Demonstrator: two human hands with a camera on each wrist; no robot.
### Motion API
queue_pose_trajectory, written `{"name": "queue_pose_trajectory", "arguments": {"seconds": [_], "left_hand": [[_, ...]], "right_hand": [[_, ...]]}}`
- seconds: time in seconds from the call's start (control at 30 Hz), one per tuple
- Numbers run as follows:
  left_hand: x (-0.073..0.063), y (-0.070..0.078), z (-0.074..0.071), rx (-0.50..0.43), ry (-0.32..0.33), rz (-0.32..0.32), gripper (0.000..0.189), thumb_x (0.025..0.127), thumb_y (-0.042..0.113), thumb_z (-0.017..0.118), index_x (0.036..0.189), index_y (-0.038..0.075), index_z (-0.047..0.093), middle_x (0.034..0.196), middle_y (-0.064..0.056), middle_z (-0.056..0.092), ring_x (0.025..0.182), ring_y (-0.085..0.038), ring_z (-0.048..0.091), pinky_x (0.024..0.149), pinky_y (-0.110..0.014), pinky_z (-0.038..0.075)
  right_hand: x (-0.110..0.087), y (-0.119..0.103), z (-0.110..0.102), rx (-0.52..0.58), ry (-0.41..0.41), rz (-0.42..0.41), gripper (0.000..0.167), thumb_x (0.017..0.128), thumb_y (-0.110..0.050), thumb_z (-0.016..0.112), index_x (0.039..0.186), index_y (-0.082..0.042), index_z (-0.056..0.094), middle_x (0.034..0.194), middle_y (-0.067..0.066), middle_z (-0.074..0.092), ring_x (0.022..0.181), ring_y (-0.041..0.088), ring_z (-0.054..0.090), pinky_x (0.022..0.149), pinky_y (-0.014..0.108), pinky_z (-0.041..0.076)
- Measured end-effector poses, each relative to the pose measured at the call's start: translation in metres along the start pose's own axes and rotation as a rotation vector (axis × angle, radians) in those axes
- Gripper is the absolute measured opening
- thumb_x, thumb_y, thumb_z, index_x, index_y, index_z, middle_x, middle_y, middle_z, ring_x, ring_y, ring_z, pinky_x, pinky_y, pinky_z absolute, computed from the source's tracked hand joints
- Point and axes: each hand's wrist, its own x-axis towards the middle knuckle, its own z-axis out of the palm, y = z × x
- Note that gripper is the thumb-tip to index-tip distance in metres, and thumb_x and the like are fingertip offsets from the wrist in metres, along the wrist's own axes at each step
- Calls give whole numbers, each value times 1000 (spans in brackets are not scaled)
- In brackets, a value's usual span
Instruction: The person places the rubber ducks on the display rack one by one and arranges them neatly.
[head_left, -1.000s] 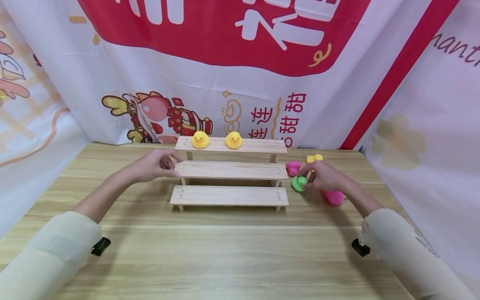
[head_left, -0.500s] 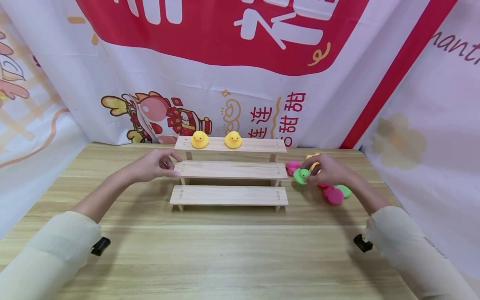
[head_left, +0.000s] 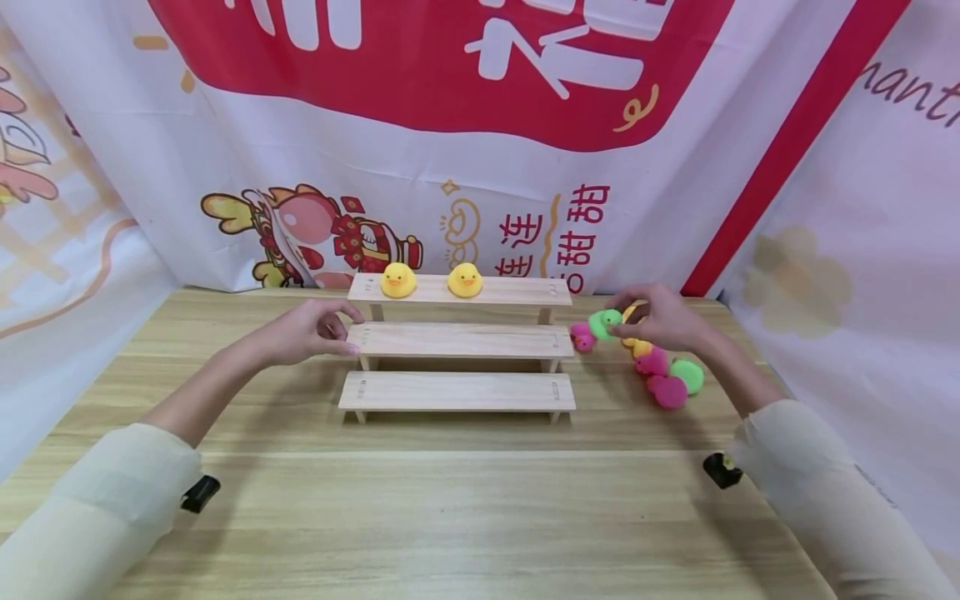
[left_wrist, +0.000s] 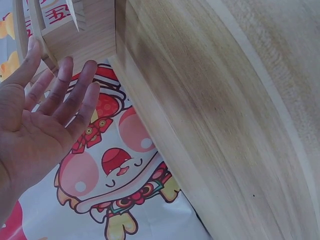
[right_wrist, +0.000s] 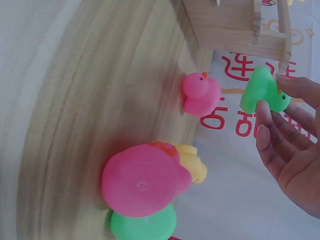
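A three-step wooden display shelf [head_left: 457, 337] stands on the table, with two yellow rubber ducks [head_left: 398, 281] on its top board. My left hand [head_left: 307, 332] holds the left end of the middle board between thumb and index finger; in the left wrist view the other fingers of the left hand [left_wrist: 47, 117] are spread loosely. Off the table, my right hand [head_left: 663, 317] pinches a green rubber duck [head_left: 602, 325] between thumb and fingertips. In the right wrist view, that green duck [right_wrist: 262, 92] is above a pink rubber duck [right_wrist: 200, 94] beside the shelf.
More ducks lie right of the shelf: a pink one [head_left: 667, 390], a green one [head_left: 687, 377], and yellow ones [head_left: 636, 345] partly hidden by the right hand. A printed white and red cloth [head_left: 450, 150] hangs behind the table [head_left: 450, 517].
My right hand has lifted the green duck off the table and carried it back and slightly up, uncovering the ducks beneath. The left hand keeps its place at the shelf.
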Motion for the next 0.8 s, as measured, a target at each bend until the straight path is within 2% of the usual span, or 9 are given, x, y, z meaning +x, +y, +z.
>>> {"name": "queue_pose_trajectory", "arguments": {"seconds": [0.17,0.47,0.8], "left_hand": [[0,0,0,-5,1,-2,42,91,14,82,124,-6,64,82,-4,67,78,-19,60,73,-27,51],[2,1,-1,7,3,0,40,90,12,82,122,-6,65,80,-4,67,75,-19,60,69,-27,50],[3,0,-2,19,-7,-10,43,91,15,82,124,-5,64,84,-4,67,80,-19,61,76,-30,53]], "right_hand": [[3,-5,-2,-18,38,-16,31,90,-13,81,115,2,71,108,16,69,93,29,67,75,24,57],[11,-22,-7,9,80,15,33,92,-17,80,118,1,69,113,20,68,94,32,71,72,28,58],[19,-37,-5,27,194,4,35,93,-17,79,122,0,70,115,18,70,97,33,71,73,23,55]]}}
